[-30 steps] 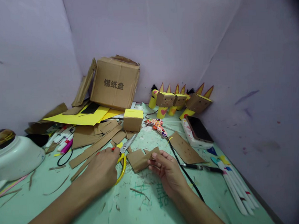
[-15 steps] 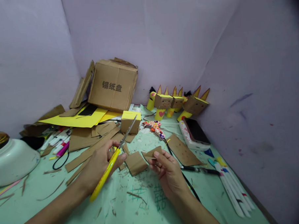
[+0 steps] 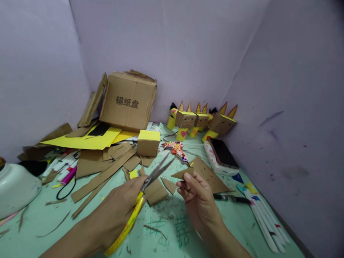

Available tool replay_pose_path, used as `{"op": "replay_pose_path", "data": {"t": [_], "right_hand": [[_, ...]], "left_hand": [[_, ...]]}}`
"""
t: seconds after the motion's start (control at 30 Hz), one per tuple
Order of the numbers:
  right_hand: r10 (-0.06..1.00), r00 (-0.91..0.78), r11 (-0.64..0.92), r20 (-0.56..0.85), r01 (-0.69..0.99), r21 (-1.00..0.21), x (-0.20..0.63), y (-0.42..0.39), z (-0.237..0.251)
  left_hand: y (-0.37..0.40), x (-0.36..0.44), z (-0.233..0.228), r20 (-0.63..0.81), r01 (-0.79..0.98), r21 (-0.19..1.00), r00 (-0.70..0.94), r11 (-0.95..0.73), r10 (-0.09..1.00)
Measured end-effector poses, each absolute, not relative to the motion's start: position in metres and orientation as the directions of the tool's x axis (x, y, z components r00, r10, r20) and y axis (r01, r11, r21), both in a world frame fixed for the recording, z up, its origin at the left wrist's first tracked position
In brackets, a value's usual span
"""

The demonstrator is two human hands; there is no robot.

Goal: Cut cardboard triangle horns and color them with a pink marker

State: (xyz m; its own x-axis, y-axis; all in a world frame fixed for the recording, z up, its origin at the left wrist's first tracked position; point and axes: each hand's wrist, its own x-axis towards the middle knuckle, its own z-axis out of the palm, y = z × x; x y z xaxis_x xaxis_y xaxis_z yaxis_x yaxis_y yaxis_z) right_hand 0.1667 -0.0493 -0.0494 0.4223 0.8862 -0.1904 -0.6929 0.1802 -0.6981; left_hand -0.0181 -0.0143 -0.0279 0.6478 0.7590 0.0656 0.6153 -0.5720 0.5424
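Well, my left hand point(image 3: 121, 205) is curled round the yellow scissors point(image 3: 139, 203), a bit open over the table point(image 3: 154, 253), but part of my grip is hidden. My right hand point(image 3: 202, 198) pinches a small pointy cardboard piece point(image 3: 181, 174), covering one end. The white pot point(image 3: 16, 191) is cut off at the left edge.

On the box point(image 3: 127, 108) I read three dark Chinese characters, 锡纸盘, in one slightly slanting line across the face turned towards me. On the desk point(image 3: 154, 251) before me, green lines point(image 3: 181, 228) cross like hash signs, with small squarish shapes below that I cannot read. A heart marks one yellow tube point(image 3: 182, 134) farther back.
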Motion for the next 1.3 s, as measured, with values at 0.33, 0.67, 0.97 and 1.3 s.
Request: {"op": "replay_pose_path", "data": {"t": [0.33,0.67,0.97,1.3], "right_hand": [[0.907,0.409,0.183,-0.100,-0.598,-0.780,0.164,-0.054,-0.050],[0.904,0.415,0.179,-0.105,-0.588,-0.789,0.163,-0.054,-0.050],[0.923,0.383,0.207,-0.025,-0.551,-0.809,0.165,-0.055,-0.057],[0.938,0.346,0.233,0.016,-0.594,-0.770,0.163,-0.055,-0.053]], "left_hand": [[-0.019,-0.016,-0.023,-0.001,0.615,0.448,0.726,-0.649,0.688],[-0.018,-0.019,-0.026,0.021,0.599,0.444,0.737,-0.666,0.676],[-0.018,-0.018,-0.028,0.042,0.575,0.440,0.754,-0.690,0.655],[-0.018,-0.017,-0.029,0.056,0.571,0.442,0.752,-0.692,0.657]]}}
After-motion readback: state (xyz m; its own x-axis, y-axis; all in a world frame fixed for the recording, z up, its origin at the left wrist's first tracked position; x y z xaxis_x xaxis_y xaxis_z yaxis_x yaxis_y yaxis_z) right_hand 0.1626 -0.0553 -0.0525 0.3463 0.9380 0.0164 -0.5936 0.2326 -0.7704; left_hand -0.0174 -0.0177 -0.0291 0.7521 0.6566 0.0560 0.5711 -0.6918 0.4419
